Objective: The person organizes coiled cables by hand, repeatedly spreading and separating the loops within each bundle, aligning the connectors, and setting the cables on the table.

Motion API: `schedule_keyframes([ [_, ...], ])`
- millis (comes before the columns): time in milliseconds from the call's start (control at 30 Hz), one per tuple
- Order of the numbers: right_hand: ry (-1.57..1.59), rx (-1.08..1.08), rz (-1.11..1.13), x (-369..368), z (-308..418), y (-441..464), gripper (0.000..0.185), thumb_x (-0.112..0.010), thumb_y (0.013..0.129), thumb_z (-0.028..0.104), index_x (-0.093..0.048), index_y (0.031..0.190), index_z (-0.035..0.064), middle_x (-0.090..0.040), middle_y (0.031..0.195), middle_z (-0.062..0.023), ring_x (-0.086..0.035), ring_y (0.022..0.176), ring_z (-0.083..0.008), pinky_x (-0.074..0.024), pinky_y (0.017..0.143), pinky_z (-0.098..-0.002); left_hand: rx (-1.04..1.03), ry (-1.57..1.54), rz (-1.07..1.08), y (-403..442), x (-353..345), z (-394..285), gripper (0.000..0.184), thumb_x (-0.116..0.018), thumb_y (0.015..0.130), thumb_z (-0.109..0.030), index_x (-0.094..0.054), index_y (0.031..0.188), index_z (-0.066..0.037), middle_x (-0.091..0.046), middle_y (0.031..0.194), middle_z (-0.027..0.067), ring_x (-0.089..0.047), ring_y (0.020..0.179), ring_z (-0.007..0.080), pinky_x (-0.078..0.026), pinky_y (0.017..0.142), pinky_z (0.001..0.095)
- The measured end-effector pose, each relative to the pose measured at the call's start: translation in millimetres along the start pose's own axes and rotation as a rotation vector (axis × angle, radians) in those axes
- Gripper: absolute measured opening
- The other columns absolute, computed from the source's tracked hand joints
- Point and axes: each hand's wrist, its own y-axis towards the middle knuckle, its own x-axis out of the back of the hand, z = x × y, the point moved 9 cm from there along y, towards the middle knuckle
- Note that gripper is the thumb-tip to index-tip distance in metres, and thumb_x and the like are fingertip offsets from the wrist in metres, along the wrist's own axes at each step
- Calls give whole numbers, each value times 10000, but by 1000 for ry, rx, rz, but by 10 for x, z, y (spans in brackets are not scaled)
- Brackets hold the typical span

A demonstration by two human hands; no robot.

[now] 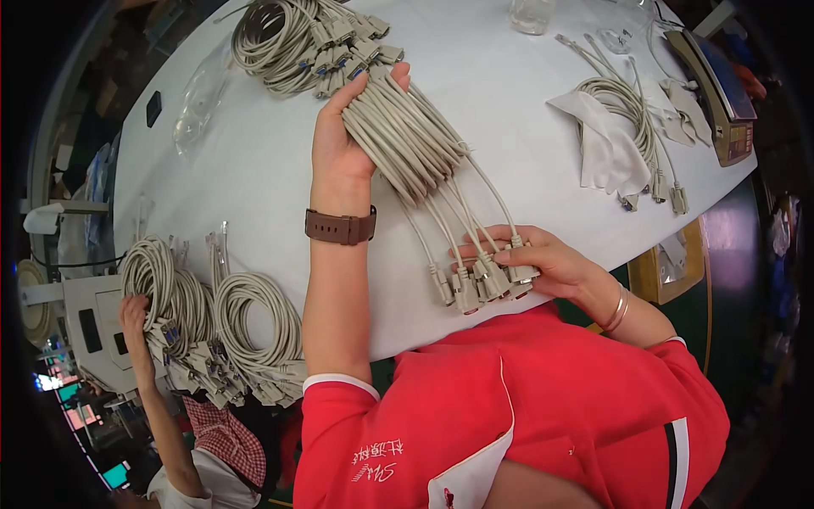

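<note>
A thick bundle of coiled grey cables is gripped by my left hand, fingers and thumb wrapped round its upper end; a brown watch band sits on that wrist. Several grey connectors hang from the bundle's lower end, near the table's front edge. The fingers of my right hand are closed round some of these connectors. Just beyond my left hand lies a pile of coiled cables with its connectors heaped on the right side.
More coils lie at the left, where a co-worker's hand touches one. At the right are cables with a white cloth, and a scale. A plastic bag, a black object and a clear container lie farther back.
</note>
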Motion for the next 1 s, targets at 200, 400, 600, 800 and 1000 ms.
schedule_keyframes([
  [200, -1230, 604, -491, 46, 784, -523, 496, -613, 885, 183, -443, 1329, 40, -465, 1374, -169, -457, 1268, -327, -374, 1041, -445, -51, 81, -30, -100, -146, 135, 457, -535, 911, -85, -393, 1284, 138, -549, 1236, 255, -548, 1160, 326, -481, 981, 412],
  [400, -2027, 706, -25, -631, 240, -287, 490, -632, 856, 364, -529, 1276, 134, -434, 1410, -98, -376, 1335, -269, -163, 1108, -582, -42, 109, -32, -71, -185, 193, 443, -542, 908, -80, -417, 1277, 132, -546, 1244, 245, -530, 1182, 326, -458, 1017, 408],
  [600, -1805, 644, -44, -422, 556, -415, 355, -622, 864, 358, -641, 1118, 111, -432, 1419, -80, -382, 1326, -267, -209, 1103, -546, -35, 116, -24, 40, -85, 78, 468, -544, 911, -111, -397, 1293, 116, -553, 1237, 240, -538, 1168, 334, -469, 988, 427],
  [800, -1790, 641, -66, -301, 491, -387, 371, -633, 859, 324, -619, 1158, 105, -423, 1421, -118, -378, 1319, -316, -258, 1090, -518, -73, 202, -79, 174, -35, 30, 436, -540, 917, -139, -425, 1258, 107, -574, 1206, 240, -544, 1158, 331, -475, 965, 433],
  [1000, -1609, 850, -263, -257, 680, -511, 494, -623, 863, 286, -512, 1301, 86, -384, 1437, -154, -376, 1298, -344, -295, 1074, -461, -83, 210, -47, 122, -72, 55, 457, -534, 925, -162, -427, 1268, 119, -562, 1223, 243, -527, 1178, 332, -459, 989, 428],
])
